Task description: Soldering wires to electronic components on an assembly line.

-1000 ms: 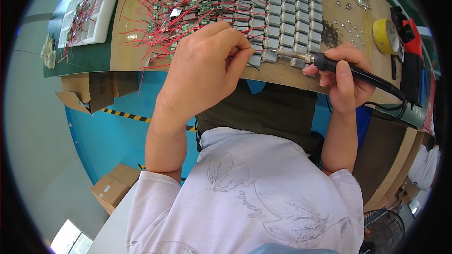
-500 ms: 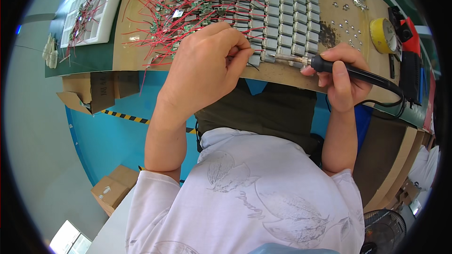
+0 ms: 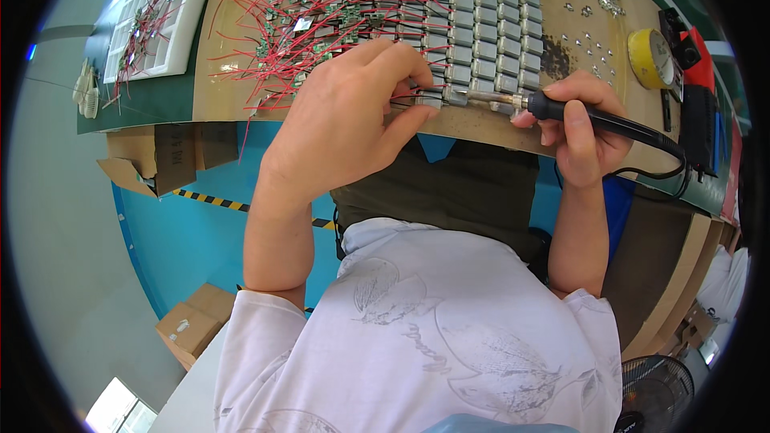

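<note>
Working at a brown table, a person reaches both bare hands ahead, towards twelve o'clock. Rows of grey metal blocks fill the table at about half past twelve, and a tangle of red wires spreads at eleven o'clock, among green circuit boards. The left hand shows its back, thumb and forefinger narrowly apart beside thin dark wires; whether they grip anything, I cannot tell. The right hand is wrapped around the black handle of a soldering iron, which points to nine o'clock. Smallest of all, a single front block sits at three o'clock from the left hand, just past its fingertips, and at ten from the right hand. The iron's tip is at this block; whether they touch is too small to tell. The step in hand looks like soldering at the block's end. The next move seems to call for a steady tip, with left fingertips clear of the heat.
</note>
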The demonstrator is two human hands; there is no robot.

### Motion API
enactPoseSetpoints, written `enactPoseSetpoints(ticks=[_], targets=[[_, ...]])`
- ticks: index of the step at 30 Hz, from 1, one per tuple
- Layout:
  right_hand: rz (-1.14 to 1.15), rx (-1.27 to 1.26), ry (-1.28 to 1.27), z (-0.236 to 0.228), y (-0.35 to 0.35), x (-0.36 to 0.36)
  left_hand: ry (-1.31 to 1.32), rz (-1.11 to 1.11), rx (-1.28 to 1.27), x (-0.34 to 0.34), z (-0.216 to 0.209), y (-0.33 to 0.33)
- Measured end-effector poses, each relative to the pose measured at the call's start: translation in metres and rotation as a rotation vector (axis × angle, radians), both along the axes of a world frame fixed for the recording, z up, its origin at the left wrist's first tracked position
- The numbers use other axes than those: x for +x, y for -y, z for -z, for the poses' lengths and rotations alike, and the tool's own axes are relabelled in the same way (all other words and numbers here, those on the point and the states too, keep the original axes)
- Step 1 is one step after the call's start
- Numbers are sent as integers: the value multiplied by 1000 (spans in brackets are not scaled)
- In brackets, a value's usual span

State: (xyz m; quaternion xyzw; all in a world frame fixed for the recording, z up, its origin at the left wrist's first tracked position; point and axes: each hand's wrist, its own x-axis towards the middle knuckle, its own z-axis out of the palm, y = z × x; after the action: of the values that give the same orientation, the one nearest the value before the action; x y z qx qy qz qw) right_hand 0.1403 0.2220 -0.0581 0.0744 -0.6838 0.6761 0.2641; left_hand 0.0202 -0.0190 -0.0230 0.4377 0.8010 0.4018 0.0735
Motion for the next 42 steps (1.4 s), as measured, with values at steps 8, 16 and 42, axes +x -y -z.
enactPoseSetpoints(ticks=[8,16,42], targets=[[6,11,-15,2,-1,0,-61,37,-86,0,1,1],[-11,12,-36,2,-1,-1,-173,103,-10,-5,5,1],[-42,56,-13,0,0,-2,-158,40,-31,3,7,-3]])
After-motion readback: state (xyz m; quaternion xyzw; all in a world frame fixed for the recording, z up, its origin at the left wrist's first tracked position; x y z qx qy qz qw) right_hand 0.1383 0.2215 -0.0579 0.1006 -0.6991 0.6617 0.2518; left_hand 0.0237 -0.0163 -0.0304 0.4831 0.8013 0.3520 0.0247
